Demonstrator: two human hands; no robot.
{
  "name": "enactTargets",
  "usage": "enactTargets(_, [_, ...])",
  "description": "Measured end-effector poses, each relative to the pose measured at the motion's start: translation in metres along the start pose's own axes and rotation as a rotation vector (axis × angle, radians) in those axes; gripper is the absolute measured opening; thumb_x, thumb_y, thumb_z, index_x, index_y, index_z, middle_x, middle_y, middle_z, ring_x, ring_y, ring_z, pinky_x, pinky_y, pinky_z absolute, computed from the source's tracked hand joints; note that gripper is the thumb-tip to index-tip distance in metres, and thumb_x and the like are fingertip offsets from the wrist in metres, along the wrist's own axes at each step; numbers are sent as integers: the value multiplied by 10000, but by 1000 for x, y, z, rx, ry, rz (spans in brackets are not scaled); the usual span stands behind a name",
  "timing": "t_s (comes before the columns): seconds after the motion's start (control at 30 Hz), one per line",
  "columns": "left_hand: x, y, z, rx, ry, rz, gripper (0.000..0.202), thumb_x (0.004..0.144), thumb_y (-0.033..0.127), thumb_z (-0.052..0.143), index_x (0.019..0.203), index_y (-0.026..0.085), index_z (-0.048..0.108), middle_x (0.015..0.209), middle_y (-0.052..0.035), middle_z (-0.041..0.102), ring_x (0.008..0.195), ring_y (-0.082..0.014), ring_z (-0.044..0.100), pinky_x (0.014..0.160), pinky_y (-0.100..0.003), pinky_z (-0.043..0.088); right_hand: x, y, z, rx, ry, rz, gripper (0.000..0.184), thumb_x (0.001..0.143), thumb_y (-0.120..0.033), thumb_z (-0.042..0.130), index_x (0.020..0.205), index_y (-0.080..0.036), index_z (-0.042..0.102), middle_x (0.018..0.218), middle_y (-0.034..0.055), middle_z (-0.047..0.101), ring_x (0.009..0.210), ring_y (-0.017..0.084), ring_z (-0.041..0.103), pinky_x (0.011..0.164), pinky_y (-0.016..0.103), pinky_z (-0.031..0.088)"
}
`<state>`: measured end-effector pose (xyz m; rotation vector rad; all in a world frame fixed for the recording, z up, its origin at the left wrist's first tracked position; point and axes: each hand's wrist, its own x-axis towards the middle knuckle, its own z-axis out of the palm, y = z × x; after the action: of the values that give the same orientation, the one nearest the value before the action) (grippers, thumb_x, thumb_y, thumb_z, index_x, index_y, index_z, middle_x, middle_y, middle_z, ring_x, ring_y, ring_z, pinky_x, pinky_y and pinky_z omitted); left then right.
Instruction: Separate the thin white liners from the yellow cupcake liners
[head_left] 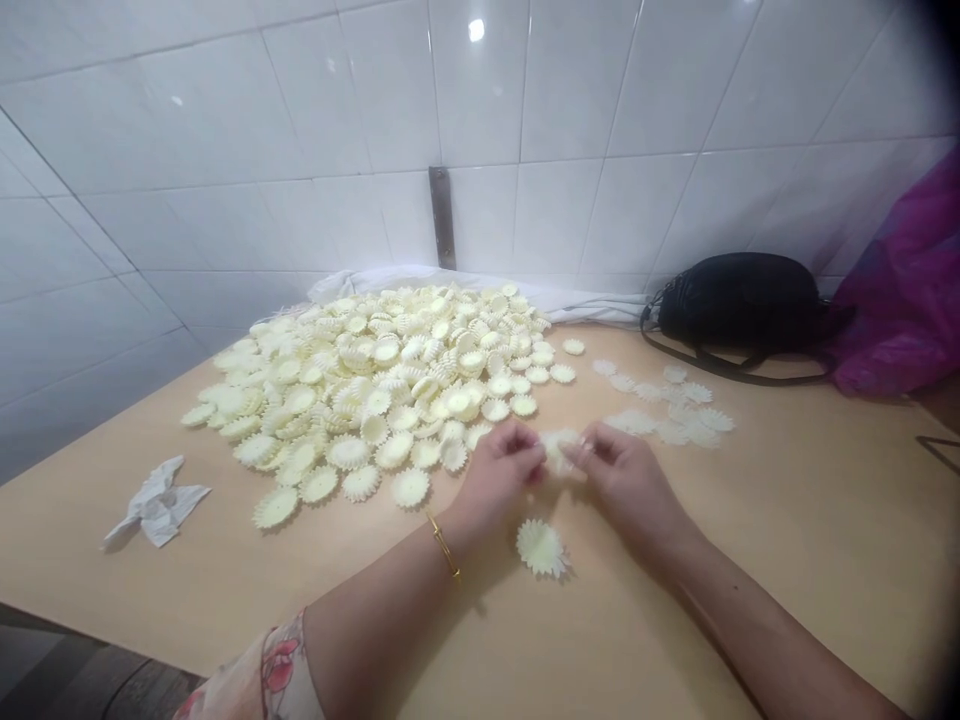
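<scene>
Between my two hands is a pale, thin flower-shaped piece (558,452), blurred, with a frilled edge. My left hand (504,468) pinches its left side, and my right hand (619,475) pinches its right side. Just below them on the table lies a pale yellow scalloped flower piece (540,547), apart from both hands. A large heap of similar pale yellow flower pieces (386,385) spreads to the left and behind my left hand. Thinner, whiter flower pieces (679,408) lie loosely overlapped beyond my right hand.
A crumpled white tissue (159,502) lies on the tan table (315,590) at the left. White cloth (592,307) runs along the tiled wall behind the heap. A black bag (739,300) with a strap and a magenta plastic bag (900,290) stand at the back right.
</scene>
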<state>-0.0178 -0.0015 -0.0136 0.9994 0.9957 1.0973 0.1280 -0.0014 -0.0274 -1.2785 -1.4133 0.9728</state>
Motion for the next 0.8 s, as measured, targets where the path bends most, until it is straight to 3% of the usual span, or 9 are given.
enactTargets(0.13, [0, 0, 0, 3, 4, 2, 119, 668, 154, 577, 631, 160, 464, 536, 19, 506, 512, -76, 463, 525, -202, 362, 3, 0, -3, -16, 68, 37, 406, 675, -520, 634, 540, -191, 438, 507, -39, 385, 485, 99, 368, 428, 229, 306])
enactTargets(0.33, [4, 7, -2, -28, 95, -19, 122, 654, 101, 552, 625, 163, 452, 546, 18, 511, 503, -78, 479, 526, -212, 370, 7, 2, -9, 131, 68, 100, 415, 721, -543, 578, 556, -176, 479, 574, -8, 462, 516, 100, 402, 461, 224, 324])
enactTargets(0.43, [3, 9, -1, -60, 95, -43, 133, 642, 92, 562, 618, 164, 453, 557, 16, 513, 517, -80, 486, 517, -206, 370, 5, 2, -9, 61, -39, 78, 388, 717, -515, 592, 553, -180, 484, 533, -22, 434, 490, 103, 390, 438, 228, 314])
enactTargets(0.53, [1, 7, -1, -52, 101, -36, 141, 633, 78, 565, 610, 163, 455, 554, 19, 514, 499, -73, 469, 512, -207, 370, 3, -1, -8, -70, -178, 13, 269, 686, -442, 647, 674, -177, 600, 642, 13, 559, 604, 153, 501, 528, 260, 396])
enactTargets(0.67, [0, 4, 0, -10, 92, -17, 125, 660, 107, 564, 610, 160, 462, 542, 23, 508, 477, -65, 446, 510, -208, 361, 1, -6, -6, -41, -170, 11, 295, 754, -458, 570, 875, -196, 632, 833, 46, 631, 756, 197, 562, 641, 295, 434])
enactTargets(0.8, [-1, 1, 3, 82, 30, 8, 109, 667, 128, 569, 626, 156, 472, 546, 31, 488, 481, -66, 437, 520, -214, 356, 0, -5, -1, 116, -205, 46, 284, 760, -462, 566, 739, -180, 582, 673, 7, 577, 621, 145, 512, 573, 263, 399])
